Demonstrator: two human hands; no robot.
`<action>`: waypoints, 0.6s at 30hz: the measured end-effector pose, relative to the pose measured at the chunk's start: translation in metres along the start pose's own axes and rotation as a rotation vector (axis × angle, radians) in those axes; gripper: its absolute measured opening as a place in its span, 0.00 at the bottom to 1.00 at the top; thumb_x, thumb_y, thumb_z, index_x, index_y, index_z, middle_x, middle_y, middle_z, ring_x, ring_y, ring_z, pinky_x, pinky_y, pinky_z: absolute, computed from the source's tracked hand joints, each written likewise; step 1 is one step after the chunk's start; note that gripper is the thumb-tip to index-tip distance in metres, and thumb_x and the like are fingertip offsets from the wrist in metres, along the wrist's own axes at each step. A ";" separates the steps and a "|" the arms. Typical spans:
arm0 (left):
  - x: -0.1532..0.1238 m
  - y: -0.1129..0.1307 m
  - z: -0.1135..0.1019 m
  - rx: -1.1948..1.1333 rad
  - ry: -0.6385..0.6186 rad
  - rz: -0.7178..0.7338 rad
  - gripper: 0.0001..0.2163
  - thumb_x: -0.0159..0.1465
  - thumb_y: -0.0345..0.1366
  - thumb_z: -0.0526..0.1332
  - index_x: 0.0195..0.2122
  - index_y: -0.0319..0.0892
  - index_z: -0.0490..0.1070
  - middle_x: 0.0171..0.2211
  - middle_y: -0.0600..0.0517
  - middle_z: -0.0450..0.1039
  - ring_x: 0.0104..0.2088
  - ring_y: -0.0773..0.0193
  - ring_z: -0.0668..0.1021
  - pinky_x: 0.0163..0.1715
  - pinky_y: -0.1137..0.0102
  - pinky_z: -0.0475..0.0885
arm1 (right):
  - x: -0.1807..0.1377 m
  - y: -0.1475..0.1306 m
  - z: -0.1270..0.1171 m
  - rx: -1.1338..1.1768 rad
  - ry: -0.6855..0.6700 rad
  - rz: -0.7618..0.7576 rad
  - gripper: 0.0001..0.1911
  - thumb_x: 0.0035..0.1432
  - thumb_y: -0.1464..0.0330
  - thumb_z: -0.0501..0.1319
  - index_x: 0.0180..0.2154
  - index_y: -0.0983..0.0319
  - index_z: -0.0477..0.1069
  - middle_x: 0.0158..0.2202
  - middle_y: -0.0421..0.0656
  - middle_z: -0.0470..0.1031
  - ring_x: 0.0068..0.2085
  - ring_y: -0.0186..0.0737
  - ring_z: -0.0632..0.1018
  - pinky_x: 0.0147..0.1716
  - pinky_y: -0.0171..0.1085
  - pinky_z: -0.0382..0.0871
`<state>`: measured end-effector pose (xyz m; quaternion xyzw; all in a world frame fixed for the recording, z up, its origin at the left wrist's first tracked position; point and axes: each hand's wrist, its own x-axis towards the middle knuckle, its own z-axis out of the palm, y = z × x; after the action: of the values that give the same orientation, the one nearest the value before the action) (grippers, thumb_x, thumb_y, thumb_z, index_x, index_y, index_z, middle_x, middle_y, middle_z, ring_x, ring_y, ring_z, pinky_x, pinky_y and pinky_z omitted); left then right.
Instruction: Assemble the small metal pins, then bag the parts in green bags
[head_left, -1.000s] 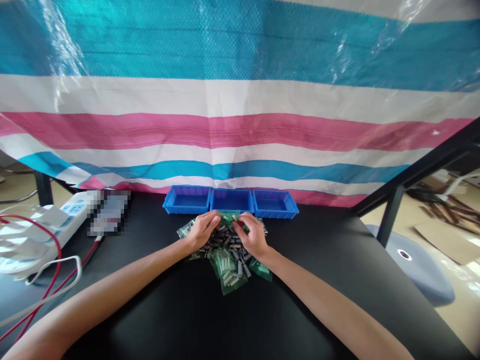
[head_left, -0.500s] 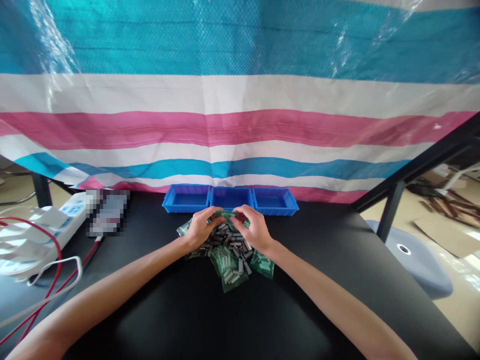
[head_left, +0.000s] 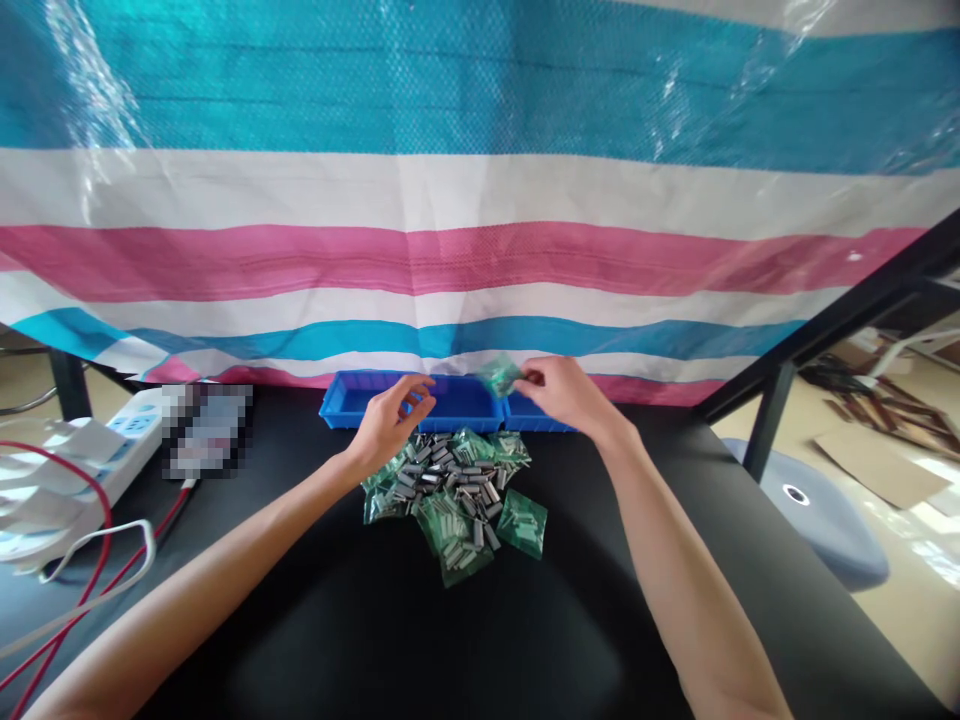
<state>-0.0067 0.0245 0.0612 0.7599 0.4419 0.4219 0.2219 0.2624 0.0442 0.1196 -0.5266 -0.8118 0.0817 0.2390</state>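
Observation:
My right hand point(head_left: 561, 390) pinches a small green plastic bag point(head_left: 498, 376) by its edge, holding it up above the blue bins. The bag is slightly blurred and its contents are hard to make out. My left hand point(head_left: 390, 420) hovers in front of the left and middle bins, fingers curved and apart, with nothing visible in it. Below the hands lies a pile of small grey metal cylinders point(head_left: 480, 490) mixed with several green bags. One green bag point(head_left: 523, 523) rests at the pile's right edge, and another bag point(head_left: 455, 545) lies at its front.
Three joined blue bins, including the left bin point(head_left: 349, 405), middle bin point(head_left: 472, 405) and right bin point(head_left: 534, 413), stand behind the pile. A power strip point(head_left: 135, 425) with plugs and cables occupies the left. A striped sheet point(head_left: 450, 260) hangs behind; a grey stool point(head_left: 825, 520) stands right.
Both hands have come off the pile and moved apart. My right hand has lifted a green bag up and to the right; my left hand has risen slightly and opened.

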 end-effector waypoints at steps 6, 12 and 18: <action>-0.025 -0.006 -0.011 0.267 -0.200 0.100 0.11 0.67 0.40 0.54 0.41 0.43 0.73 0.37 0.51 0.75 0.31 0.67 0.76 0.32 0.74 0.72 | 0.000 0.044 0.007 -0.231 -0.025 0.316 0.09 0.54 0.68 0.60 0.24 0.62 0.74 0.26 0.47 0.76 0.32 0.45 0.77 0.31 0.38 0.64; -0.053 -0.005 -0.026 0.372 -0.261 0.160 0.15 0.68 0.42 0.53 0.52 0.44 0.68 0.49 0.46 0.72 0.50 0.58 0.73 0.51 0.65 0.69 | -0.025 0.032 0.025 -0.232 0.166 0.304 0.15 0.62 0.63 0.55 0.43 0.63 0.74 0.35 0.49 0.78 0.36 0.46 0.78 0.37 0.41 0.68; -0.080 -0.023 -0.032 0.535 -0.507 0.230 0.41 0.59 0.59 0.56 0.67 0.48 0.41 0.68 0.44 0.40 0.66 0.43 0.50 0.62 0.49 0.51 | -0.111 -0.001 0.061 -0.090 -0.121 -0.249 0.39 0.60 0.51 0.56 0.66 0.58 0.46 0.66 0.51 0.51 0.64 0.53 0.57 0.58 0.50 0.59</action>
<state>-0.0648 -0.0335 0.0272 0.9158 0.3794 0.1127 0.0691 0.2690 -0.0485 0.0333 -0.4261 -0.8866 0.0464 0.1739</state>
